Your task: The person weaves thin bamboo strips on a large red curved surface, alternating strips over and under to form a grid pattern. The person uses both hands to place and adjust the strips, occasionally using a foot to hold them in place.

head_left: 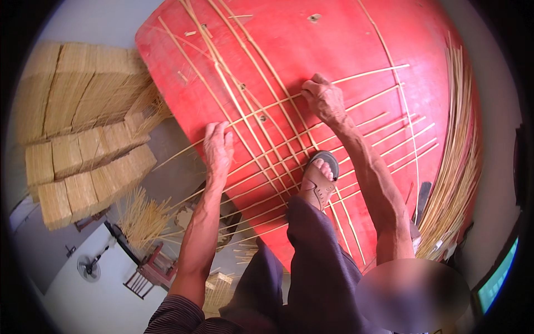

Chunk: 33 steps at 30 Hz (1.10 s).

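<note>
A long thin bamboo strip (367,73) runs slantwise across several lengthwise strips (257,57) on a red board (339,44). My left hand (218,147) is closed on this strip near the board's left edge, its fingertips bent over it. Farther right, my right hand (324,100) pinches the same strip with curled fingers. Nearer to me, several crosswise strips (261,183) interlace with the lengthwise ones in an open grid. My sandalled foot (320,177) rests on this grid. Beneath my fingers, the exact crossings are hidden.
A bundle of long loose strips (453,150) lies along the board's right side. Stacked woven pale bundles (83,89) stand at the left. Loose strip ends (146,220), a wooden chair (147,273) and a fan (89,268) are at lower left. One area at lower right is blurred.
</note>
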Tool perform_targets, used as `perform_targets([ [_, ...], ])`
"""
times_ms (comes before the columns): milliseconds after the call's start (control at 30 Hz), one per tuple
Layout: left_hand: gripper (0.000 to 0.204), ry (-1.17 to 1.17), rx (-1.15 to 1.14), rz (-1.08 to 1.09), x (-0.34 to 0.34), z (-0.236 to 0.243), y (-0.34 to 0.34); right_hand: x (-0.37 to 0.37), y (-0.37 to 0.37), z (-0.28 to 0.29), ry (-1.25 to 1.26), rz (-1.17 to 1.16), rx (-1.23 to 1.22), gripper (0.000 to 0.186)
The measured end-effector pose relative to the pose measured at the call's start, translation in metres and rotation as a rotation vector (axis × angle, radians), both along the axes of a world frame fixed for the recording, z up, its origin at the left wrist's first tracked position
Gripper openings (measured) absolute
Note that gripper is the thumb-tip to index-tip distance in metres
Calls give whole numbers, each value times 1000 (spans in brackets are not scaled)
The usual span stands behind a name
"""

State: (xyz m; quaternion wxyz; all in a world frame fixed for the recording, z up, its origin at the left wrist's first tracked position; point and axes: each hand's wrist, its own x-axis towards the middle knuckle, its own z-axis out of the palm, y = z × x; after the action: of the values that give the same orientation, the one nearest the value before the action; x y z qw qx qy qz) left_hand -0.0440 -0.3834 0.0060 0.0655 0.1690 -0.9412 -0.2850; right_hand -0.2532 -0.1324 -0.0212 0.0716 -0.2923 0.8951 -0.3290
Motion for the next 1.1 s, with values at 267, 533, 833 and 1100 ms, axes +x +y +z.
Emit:
perform_targets([
  [267, 26, -21, 83, 44, 29, 1, 27, 10, 19, -1, -16, 41, 8, 12],
  [533, 26, 44, 54, 21, 48, -3, 41, 19, 29, 3, -25, 93, -1, 12],
  [833, 23, 38, 25, 6, 53, -4, 44, 16, 32, 1, -49, 155, -7, 11],
  [1100, 26, -7, 44, 22, 46, -6, 45, 10, 35, 7, 25, 184, 71, 13],
])
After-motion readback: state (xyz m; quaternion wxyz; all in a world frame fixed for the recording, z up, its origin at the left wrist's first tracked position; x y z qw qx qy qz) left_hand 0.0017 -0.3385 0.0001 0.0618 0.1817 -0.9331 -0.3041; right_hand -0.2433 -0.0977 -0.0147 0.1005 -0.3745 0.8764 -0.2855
